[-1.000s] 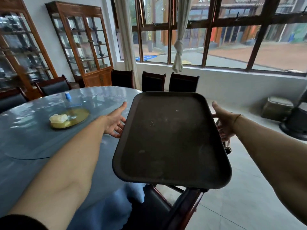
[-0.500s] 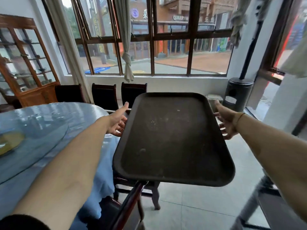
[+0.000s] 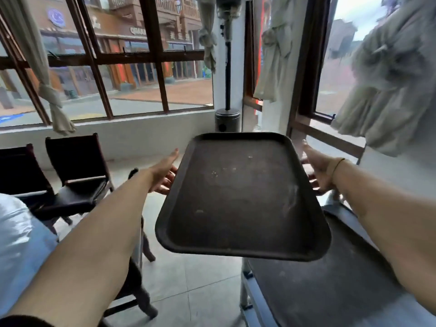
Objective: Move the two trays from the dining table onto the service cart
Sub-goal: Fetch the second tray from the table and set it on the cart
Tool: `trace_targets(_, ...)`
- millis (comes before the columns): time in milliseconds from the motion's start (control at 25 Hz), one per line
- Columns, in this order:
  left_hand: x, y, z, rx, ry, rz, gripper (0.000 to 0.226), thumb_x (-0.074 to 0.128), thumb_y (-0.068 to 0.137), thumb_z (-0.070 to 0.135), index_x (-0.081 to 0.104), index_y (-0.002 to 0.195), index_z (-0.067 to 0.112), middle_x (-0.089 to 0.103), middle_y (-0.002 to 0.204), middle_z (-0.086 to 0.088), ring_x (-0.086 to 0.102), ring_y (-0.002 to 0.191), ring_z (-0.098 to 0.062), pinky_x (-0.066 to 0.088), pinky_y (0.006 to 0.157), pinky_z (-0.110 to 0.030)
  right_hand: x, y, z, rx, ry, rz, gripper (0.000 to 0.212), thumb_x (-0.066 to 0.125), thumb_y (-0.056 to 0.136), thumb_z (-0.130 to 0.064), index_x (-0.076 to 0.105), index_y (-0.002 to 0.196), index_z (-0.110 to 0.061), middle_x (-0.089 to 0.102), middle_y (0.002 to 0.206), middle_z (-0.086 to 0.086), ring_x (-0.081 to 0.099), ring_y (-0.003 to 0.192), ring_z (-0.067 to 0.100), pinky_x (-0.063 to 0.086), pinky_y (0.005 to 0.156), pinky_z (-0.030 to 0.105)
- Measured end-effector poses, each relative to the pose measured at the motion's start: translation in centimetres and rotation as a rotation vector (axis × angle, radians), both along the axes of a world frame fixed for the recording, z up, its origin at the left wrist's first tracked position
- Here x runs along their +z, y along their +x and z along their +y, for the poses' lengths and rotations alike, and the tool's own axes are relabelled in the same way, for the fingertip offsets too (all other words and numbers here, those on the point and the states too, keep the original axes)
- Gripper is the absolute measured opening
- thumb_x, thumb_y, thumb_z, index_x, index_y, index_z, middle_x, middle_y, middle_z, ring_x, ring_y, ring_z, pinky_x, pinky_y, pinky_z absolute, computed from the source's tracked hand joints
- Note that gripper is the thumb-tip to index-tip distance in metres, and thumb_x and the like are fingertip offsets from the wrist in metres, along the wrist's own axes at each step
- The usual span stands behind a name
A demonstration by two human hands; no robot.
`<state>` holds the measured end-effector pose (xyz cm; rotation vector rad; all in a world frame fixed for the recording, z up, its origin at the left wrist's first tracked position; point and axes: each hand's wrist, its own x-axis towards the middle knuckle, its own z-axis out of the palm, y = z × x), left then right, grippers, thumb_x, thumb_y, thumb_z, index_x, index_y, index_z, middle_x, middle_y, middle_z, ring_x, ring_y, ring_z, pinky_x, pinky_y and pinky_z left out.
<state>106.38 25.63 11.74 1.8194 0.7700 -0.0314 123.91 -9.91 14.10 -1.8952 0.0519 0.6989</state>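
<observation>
Dark tray (image 3: pixel 240 199) held in air, level, between both hands. Left hand (image 3: pixel 162 173) grips left rim, fingers curled beneath. Right hand (image 3: pixel 316 169) grips right rim likewise. Near right corner overhangs service cart (image 3: pixel 330 291); dining table (image 3: pixel 21 244) edge at left.

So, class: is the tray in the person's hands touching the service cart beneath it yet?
Apart. In the head view the tray, held by the left hand and right hand, hangs above the cart, floor visible under its near-left edge.
</observation>
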Motion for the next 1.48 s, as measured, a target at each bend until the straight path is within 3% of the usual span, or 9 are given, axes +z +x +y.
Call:
trace_targets(120, -0.5, 4.5, -5.2, -0.126, -0.003, 0.032, 0.086, 0.022, 0.086, 0.083, 0.057, 0.102, 0.006, 0.057, 0.091, -0.013, 0.057, 0.073, -0.024, 0.048, 0.066, -0.034, -0.1, 0.0, -7.0, -0.13, 0.014, 0.002, 0.083, 0.023, 0.073, -0.092, 0.058, 0.106, -0.024, 0.056, 0.086, 0.005, 0.053, 0.075, 0.023, 0.042, 0.07, 0.031)
trace_targets(280, -0.8, 10.0, -11.8, -0.304, 0.0, 0.031, 0.08, 0.024, 0.086, 0.082, 0.061, 0.097, 0.012, 0.059, 0.089, -0.012, 0.059, 0.072, -0.024, 0.05, 0.065, -0.033, -1.0, -1.6, -15.5, -0.304, 0.02, 0.026, 0.082, 0.024, 0.073, -0.092, 0.058, 0.11, -0.028, 0.057, 0.092, 0.01, 0.055, 0.078, 0.025, 0.043, 0.071, 0.033)
trace_targets(440, -1.7, 14.0, -17.6, -0.474, -0.038, 0.066, 0.089, 0.026, 0.087, 0.082, 0.058, 0.115, 0.004, 0.059, 0.1, -0.015, 0.059, 0.086, -0.029, 0.05, 0.075, -0.038, -1.7, -4.3, -21.9, -0.486, 0.008, 0.03, 0.083, 0.025, 0.075, -0.09, 0.056, 0.122, -0.028, 0.058, 0.095, 0.012, 0.056, 0.076, 0.025, 0.044, 0.067, 0.034)
trace_targets(600, -2.7, 16.6, -22.6, -0.658, -0.037, 0.107, 0.091, 0.026, 0.084, 0.085, 0.061, 0.11, 0.006, 0.062, 0.102, -0.014, 0.061, 0.093, -0.028, 0.05, 0.076, -0.036, -2.0, -7.8, -26.4, -0.641, -0.02, 0.046, 0.087, 0.023, 0.076, -0.09, 0.055, 0.124, -0.026, 0.056, 0.09, 0.012, 0.057, 0.076, 0.024, 0.046, 0.066, 0.034)
trace_targets(760, -3.5, 18.2, -26.6, -0.813, 0.003, 0.107, 0.086, 0.026, 0.084, 0.086, 0.059, 0.101, 0.008, 0.056, 0.088, -0.01, 0.056, 0.072, -0.023, 0.048, 0.069, -0.034, -2.3, -12.1, -29.0, -0.785, -0.021, 0.052, 0.081, 0.022, 0.079, -0.088, 0.057, 0.12, -0.028, 0.06, 0.096, 0.014, 0.058, 0.084, 0.028, 0.046, 0.07, 0.037)
trace_targets(1000, -4.2, 18.9, -31.3, -1.045, 0.0, 0.139, 0.078, 0.029, 0.082, 0.086, 0.056, 0.087, 0.013, 0.05, 0.076, -0.005, 0.051, 0.06, -0.019, 0.045, 0.059, -0.028, -3.7, -19.0, -30.4, -0.996, -0.011, 0.065, 0.081, 0.024, 0.079, -0.087, 0.057, 0.122, -0.026, 0.062, 0.114, 0.017, 0.06, 0.099, 0.032, 0.048, 0.081, 0.04)
trace_targets(1160, -5.4, 18.6, -34.7, -1.182, -0.006, 0.202, 0.089, 0.029, 0.077, 0.09, 0.061, 0.094, 0.008, 0.054, 0.073, -0.007, 0.054, 0.053, -0.018, 0.048, 0.051, -0.025, -4.7, -23.7, -30.7, -1.157, -0.018, 0.09, 0.08, 0.022, 0.078, -0.088, 0.055, 0.118, -0.028, 0.057, 0.102, 0.013, 0.055, 0.076, 0.025, 0.044, 0.066, 0.032)
trace_targets(1320, -6.9, 17.4, -38.2, -1.296, -0.061, 0.22, 0.094, 0.038, 0.072, 0.091, 0.065, 0.104, 0.007, 0.063, 0.095, -0.011, 0.064, 0.074, -0.023, 0.056, 0.056, -0.031, -5.5, -27.4, -31.9, -1.303, -0.05, 0.099, 0.077, 0.023, 0.077, -0.088, 0.059, 0.102, -0.025, 0.053, 0.103, 0.009, 0.053, 0.074, 0.023, 0.041, 0.065, 0.031)
trace_targets(1480, -7.6, 15.3, -41.3, -1.364, -0.056, 0.261, 0.089, 0.04, 0.073, 0.09, 0.06, 0.108, 0.011, 0.063, 0.113, -0.016, 0.068, 0.092, -0.031, 0.06, 0.063, -0.038, -6.7, -30.3, -33.5, -1.423, -0.105, 0.085, 0.086, 0.028, 0.077, -0.087, 0.063, 0.122, -0.022, 0.063, 0.104, 0.011, 0.06, 0.082, 0.026, 0.043, 0.071, 0.033)
